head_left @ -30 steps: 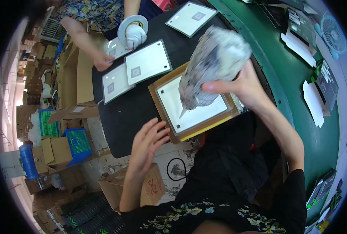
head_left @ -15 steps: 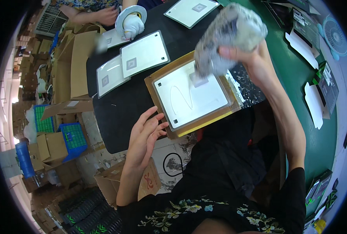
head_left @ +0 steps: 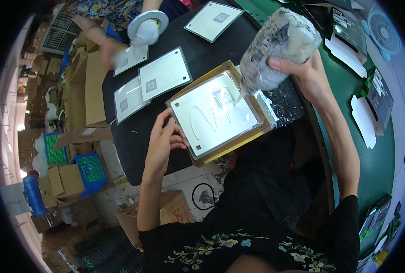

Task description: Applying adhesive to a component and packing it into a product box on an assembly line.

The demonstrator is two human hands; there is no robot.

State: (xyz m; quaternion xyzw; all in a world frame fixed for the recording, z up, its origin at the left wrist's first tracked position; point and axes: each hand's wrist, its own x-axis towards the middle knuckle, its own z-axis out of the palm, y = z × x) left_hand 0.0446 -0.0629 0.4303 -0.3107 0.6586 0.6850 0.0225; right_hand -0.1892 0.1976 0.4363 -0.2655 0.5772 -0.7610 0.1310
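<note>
My right hand (head_left: pixel 308 75) grips a lumpy grey-white wrapped bundle (head_left: pixel 280 48). Its narrow tip hangs over the right part of a white square panel (head_left: pixel 207 132) with rounded corners. A zigzag line of clear, glossy liquid runs across that panel and over its small grey square. The panel lies in a shallow brown cardboard tray (head_left: pixel 213 159) with yellow tape at its edge. My left hand (head_left: pixel 161 139) is at the tray's left edge, its fingers curled against it.
Similar white panels (head_left: pixel 165 75) lie on the black table (head_left: pixel 120 157). Across it, another person's arm (head_left: pixel 91 32) is near a white tape roll (head_left: pixel 147 29). On the green table at right are open boxes (head_left: pixel 364 120) and a fan (head_left: pixel 383 32). Cardboard boxes (head_left: pixel 97 86) stand at left.
The clear line has grown rightward on the panel. The bundle has shifted slightly right. My left fingers have closed in on the tray edge. The other person's hand has moved left and down.
</note>
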